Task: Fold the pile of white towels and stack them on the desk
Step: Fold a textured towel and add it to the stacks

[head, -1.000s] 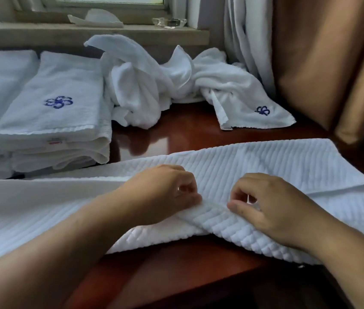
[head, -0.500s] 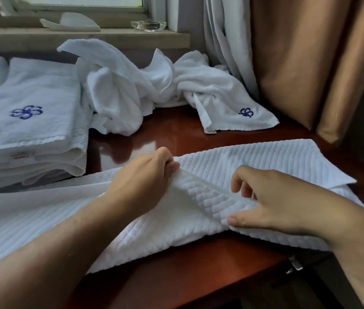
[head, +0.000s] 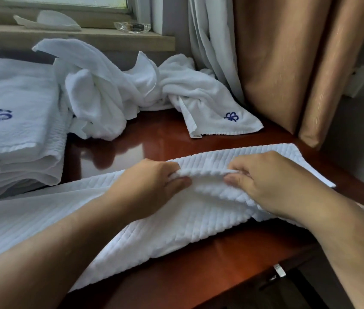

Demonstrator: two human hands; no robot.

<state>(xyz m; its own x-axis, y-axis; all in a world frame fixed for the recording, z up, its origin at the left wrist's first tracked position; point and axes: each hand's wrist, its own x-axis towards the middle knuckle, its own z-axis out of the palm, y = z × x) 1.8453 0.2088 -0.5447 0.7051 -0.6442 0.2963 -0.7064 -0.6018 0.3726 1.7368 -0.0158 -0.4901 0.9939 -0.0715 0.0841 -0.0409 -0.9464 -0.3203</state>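
Left hand (head: 152, 186) and right hand (head: 272, 181), fingers curled, each pinch the ribbed towel's (head: 198, 215) raised fold above the desk (head: 198, 270).

Head-worn view, angled down, close over desk (head: 198, 264)

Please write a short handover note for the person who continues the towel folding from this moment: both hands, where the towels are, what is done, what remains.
Left hand: pinches a raised fold of the ribbed towel.
Right hand: pinches the same fold, close beside the left.
The ribbed towel lies spread across the near side of the desk, its fold not finished.
Done: folded stack at the desk's left.
Left: finish this towel, add it to the stack, then fold the crumpled pile at the back under the windowsill.
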